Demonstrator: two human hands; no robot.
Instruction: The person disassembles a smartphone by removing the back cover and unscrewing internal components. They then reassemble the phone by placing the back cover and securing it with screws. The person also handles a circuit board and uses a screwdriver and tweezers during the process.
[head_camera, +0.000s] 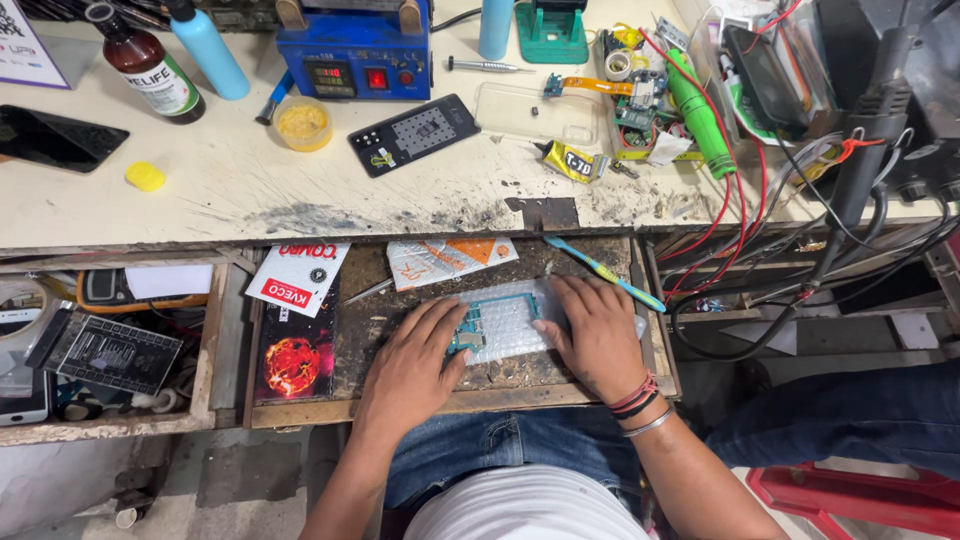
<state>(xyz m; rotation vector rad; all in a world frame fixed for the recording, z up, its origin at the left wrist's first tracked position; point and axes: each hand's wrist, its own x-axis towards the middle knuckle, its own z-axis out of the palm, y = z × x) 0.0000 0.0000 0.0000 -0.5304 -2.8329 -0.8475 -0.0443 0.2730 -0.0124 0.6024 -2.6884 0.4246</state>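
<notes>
in the pulled-out wooden drawer both hands press flat, fingers spread, on a teal circuit board resting on bubble wrap: the left hand covers its left end, the right hand its right. the board looks light, stiff and fragile, best held by its edges. a white-and-red packet and an orange-and-white packet lie at the drawer's back edge; a small yellow glue tube lies on the bench above.

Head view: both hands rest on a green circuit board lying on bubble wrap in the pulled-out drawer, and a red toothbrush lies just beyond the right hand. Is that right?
Not quite. The head view shows that the toothbrush is blue with yellow, not red. The rest holds: the left hand and right hand rest on the green circuit board on bubble wrap in the pulled-out drawer.
</notes>
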